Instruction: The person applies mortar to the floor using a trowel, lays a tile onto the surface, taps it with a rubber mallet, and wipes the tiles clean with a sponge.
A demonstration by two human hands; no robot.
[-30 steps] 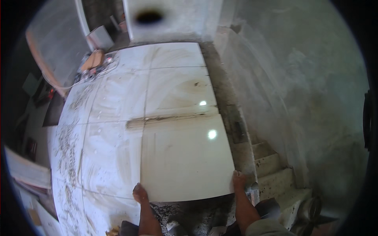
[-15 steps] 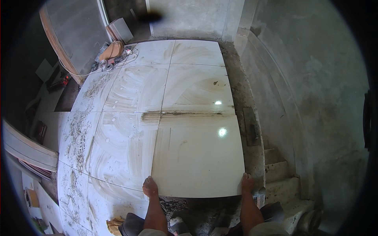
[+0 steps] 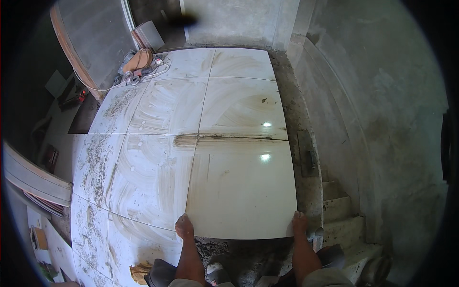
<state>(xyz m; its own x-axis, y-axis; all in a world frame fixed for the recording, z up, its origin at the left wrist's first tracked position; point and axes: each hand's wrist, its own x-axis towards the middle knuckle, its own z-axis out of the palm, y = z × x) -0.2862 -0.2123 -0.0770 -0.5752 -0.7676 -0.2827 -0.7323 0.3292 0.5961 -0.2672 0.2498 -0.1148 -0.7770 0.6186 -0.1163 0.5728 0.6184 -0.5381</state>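
Note:
A large cream tile (image 3: 241, 191) lies at the front right of a floor of white, dirt-smeared tiles (image 3: 148, 177), a dark streaked joint along its far edge. My left hand (image 3: 184, 226) has its fingers closed on the tile's near left corner. My right hand (image 3: 299, 223) holds the near right corner the same way. Dark, lumpy mortar (image 3: 217, 249) shows below the tile's near edge, between my forearms.
Tools with a coiled cable (image 3: 141, 67) lie at the back left beside leaning boards (image 3: 148, 33). Along the right runs a rough strip holding a trowel (image 3: 306, 150), then concrete steps (image 3: 344, 227) against a grey wall. A crumpled brown paper (image 3: 141, 271) lies near my left knee.
The scene has shifted up and rightward in view since a second ago. In the last half second the tile's right edge has moved slightly left and sits more in line with the tile beyond it.

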